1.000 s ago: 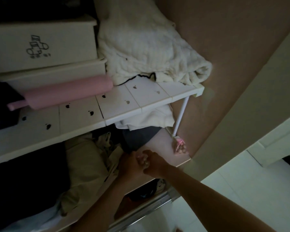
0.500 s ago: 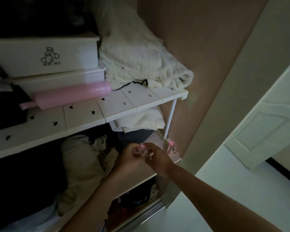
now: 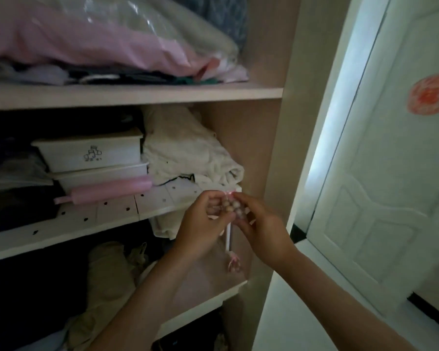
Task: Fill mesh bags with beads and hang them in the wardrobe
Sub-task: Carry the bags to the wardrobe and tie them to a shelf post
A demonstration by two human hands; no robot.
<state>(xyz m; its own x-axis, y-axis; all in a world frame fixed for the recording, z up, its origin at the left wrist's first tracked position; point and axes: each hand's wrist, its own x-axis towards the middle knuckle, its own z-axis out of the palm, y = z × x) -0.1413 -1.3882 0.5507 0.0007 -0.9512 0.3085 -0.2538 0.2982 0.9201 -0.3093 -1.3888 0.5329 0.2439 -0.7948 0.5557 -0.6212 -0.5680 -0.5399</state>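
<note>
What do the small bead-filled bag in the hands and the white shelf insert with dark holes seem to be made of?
The small bead-filled bag, pinched between left hand and right hand, looks like sheer mesh fabric: round tan beads show through. The white shelf insert with dark holes is probably matte moulded plastic: seams between flat panels.

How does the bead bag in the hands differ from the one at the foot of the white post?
The held bag is pinched between the left hand and right hand, level with the rack; the lower bag sits by the foot of the post, untouched. The held bag's tan beads show clearly; the lower bag's are dim. Both have pink tops.
</note>
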